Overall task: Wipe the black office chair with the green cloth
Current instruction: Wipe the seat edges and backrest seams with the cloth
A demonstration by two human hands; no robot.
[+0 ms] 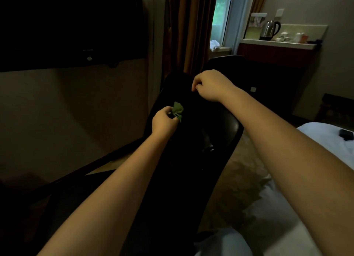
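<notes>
At mid-view, the left hand (162, 120) pinches a bunched green cloth (177, 110) between thumb and curled fingers, and the wad lies against the dark surface of the black office chair (228, 130). The cloth sticks out past the fingertips on the far side of the hand. Further along the chair and a little higher, the right hand (211, 86) hangs knuckles-up with its fingers curled down and the thumb tucked close to them. It sits right at the chair's far edge, but the chair is so dark that I cannot tell whether the fingers grip it or merely touch it. Both forearms are bare and reach in from the bottom of the view, one on each side of the chair.

The chair runs lengthwise between the arms, and only its glossy rounded edge below the right forearm catches any light. Patterned carpet (243, 171) shows to its right, and beyond that a white bed (314, 138) with a small dark object (345, 135) on it. Behind the chair hangs a brown curtain (191, 25) beside a bright window (222, 16). A counter (277, 44) to the right of the window carries a steel kettle (271, 28) and some white cups (285, 36).
</notes>
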